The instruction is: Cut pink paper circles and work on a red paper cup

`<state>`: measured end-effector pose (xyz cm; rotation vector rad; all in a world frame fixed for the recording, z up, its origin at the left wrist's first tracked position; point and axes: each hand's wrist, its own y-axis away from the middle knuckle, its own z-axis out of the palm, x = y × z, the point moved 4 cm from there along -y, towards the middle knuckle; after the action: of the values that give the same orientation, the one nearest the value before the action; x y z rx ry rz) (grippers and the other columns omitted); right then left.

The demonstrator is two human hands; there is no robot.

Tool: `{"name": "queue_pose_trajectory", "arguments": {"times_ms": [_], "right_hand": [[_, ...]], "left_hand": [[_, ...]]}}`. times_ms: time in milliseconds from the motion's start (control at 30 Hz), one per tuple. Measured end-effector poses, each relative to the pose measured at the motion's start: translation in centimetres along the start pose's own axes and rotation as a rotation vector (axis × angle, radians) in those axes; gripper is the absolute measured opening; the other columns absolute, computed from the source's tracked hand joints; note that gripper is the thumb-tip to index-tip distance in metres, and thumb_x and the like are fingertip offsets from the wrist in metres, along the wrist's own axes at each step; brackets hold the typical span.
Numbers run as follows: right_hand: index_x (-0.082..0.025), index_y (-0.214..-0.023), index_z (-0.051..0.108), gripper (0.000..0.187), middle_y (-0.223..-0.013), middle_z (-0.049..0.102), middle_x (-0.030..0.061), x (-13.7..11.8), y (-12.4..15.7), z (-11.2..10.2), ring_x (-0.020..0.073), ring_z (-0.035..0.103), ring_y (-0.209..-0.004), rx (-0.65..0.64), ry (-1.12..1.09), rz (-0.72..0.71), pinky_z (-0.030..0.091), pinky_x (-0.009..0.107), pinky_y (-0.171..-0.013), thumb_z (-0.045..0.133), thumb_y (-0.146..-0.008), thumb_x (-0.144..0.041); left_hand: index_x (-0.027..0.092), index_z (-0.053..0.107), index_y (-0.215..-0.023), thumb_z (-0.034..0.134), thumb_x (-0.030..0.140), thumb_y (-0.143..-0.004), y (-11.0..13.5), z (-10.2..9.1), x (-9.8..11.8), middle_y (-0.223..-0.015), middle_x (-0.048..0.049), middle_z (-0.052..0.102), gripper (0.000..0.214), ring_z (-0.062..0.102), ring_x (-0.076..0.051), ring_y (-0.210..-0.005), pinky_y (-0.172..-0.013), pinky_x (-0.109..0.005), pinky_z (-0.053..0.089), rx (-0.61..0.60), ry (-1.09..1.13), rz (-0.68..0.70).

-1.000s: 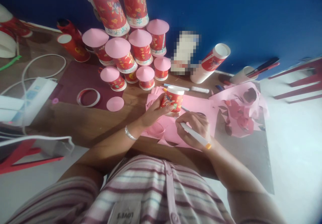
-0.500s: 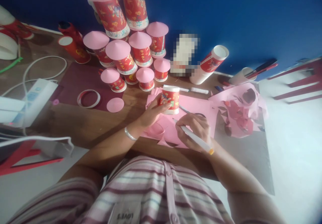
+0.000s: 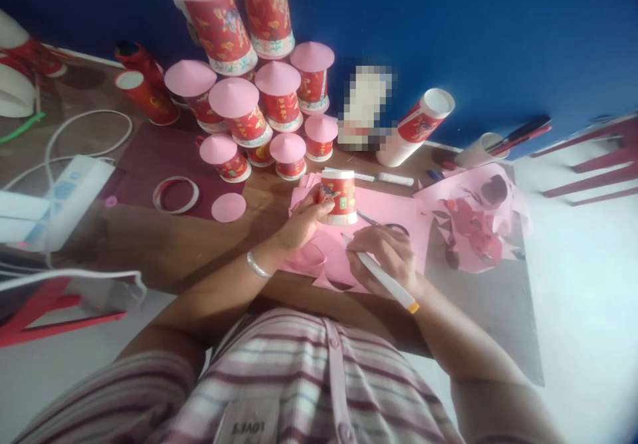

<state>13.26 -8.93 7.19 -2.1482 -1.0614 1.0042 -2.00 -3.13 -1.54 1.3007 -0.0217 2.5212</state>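
Note:
My left hand (image 3: 302,223) is wrapped round a small red paper cup (image 3: 343,191) with white bands at top and bottom, held nearly upright over pink paper sheets. Between the fingers of my right hand (image 3: 387,258) is a white marker pen (image 3: 386,279) with an orange end. Its tip points toward the cup and is apart from it. Beneath both hands lie the pink paper sheets (image 3: 413,221) with cut scraps. Scissors (image 3: 396,228) rest on the paper, partly hidden by my right hand.
Several red cylinders with pink cone tops (image 3: 234,98) stand at the back. To their right leans a white and red tube (image 3: 419,125). A tape roll (image 3: 175,195), a pink disc (image 3: 228,207) and a power strip (image 3: 74,195) lie leftward; crumpled pink scraps (image 3: 478,224) lie right.
The cup has turned slightly in my left hand, whose thumb has shifted left across it. My right hand and the marker pen's rear end have moved slightly left.

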Motion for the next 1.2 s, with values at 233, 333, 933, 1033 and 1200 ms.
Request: {"name": "queue_pose_trajectory", "arguments": {"times_ms": [233, 333, 933, 1033, 1200], "right_hand": [[-0.022, -0.101, 0.062, 0.02, -0.071, 0.069, -0.0025, 0.09, -0.12, -0.02, 0.0161, 0.07, -0.061, 0.009, 0.037, -0.008, 0.056, 0.028, -0.057, 0.066, -0.089, -0.006], [-0.022, -0.101, 0.062, 0.02, -0.071, 0.069, -0.0023, 0.06, -0.18, -0.06, 0.0159, 0.069, -0.061, 0.01, 0.036, -0.012, 0.056, 0.028, -0.057, 0.066, -0.09, -0.006], [-0.022, -0.098, 0.063, 0.017, -0.075, 0.071, -0.0004, 0.31, -0.17, 0.44, 0.0143, 0.067, -0.061, -0.046, 0.023, 0.005, 0.054, 0.027, -0.055, 0.063, -0.093, -0.006], [-0.023, -0.098, 0.062, 0.018, -0.075, 0.07, -0.0009, 0.33, -0.19, 0.48, 0.0137, 0.066, -0.061, -0.055, 0.031, 0.007, 0.054, 0.027, -0.055, 0.062, -0.093, -0.006], [-0.023, -0.099, 0.063, 0.019, -0.075, 0.071, -0.0004, 0.37, -0.17, 0.51, 0.0147, 0.067, -0.061, -0.053, 0.023, 0.004, 0.053, 0.027, -0.055, 0.063, -0.091, -0.005]], "left_hand": [[0.022, 0.065, -0.12, 0.085, 0.04, -0.082, 0.37, 0.18, 0.32, -0.106, -0.0043, 0.076, 0.046, 0.073, -0.023, -0.1, -0.084, -0.035, 0.058, -0.069, -0.048, -0.019], [0.022, 0.064, -0.119, 0.085, 0.041, -0.082, 0.34, 0.31, 0.3, -0.107, -0.0052, 0.076, 0.047, 0.073, -0.024, -0.102, -0.085, -0.036, 0.059, -0.065, -0.058, -0.026], [0.02, 0.063, -0.118, 0.079, 0.049, -0.087, 0.52, 0.56, 0.22, -0.112, -0.0051, 0.074, 0.045, 0.072, -0.025, -0.108, -0.095, -0.041, 0.061, -0.011, -0.139, -0.032], [0.02, 0.063, -0.116, 0.08, 0.051, -0.086, 0.53, 0.68, 0.29, -0.111, -0.0049, 0.073, 0.047, 0.072, -0.025, -0.106, -0.095, -0.042, 0.062, 0.0, -0.146, -0.035], [0.021, 0.064, -0.115, 0.082, 0.051, -0.084, 0.54, 0.84, 0.53, -0.108, -0.0043, 0.073, 0.047, 0.072, -0.024, -0.103, -0.093, -0.041, 0.062, 0.003, -0.143, -0.028]]}}
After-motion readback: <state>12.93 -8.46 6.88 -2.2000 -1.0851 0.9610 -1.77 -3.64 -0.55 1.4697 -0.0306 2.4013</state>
